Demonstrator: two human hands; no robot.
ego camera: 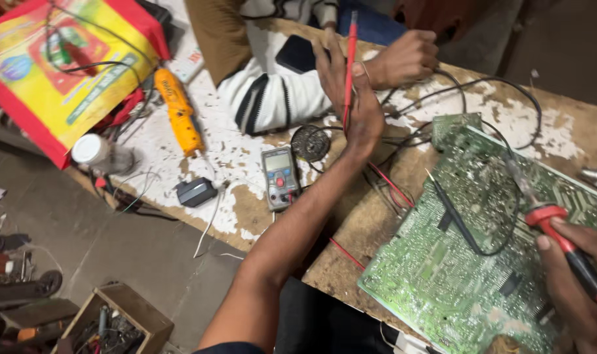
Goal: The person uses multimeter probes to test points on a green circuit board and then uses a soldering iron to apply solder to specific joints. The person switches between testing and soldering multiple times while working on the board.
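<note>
Lying flat on the worn workbench [351, 229], the green circuit board [456, 262] takes up the right side, a black probe [452, 210] resting across it. Beyond it, a co-worker's fist [403, 58] rests on the bench near a striped sleeve [272, 92]. The grey meter [280, 176] sits left of the board. The left hand [351, 98] is raised, fingers closed around a red probe [349, 65] held upright. The right hand [577, 269] grips a red-handled soldering iron [560, 229], its tip on the board.

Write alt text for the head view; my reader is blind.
The person's left hand lifts a red probe while the right hand holds a red-handled soldering iron over a green circuit board, near a grey multimeter.
</note>
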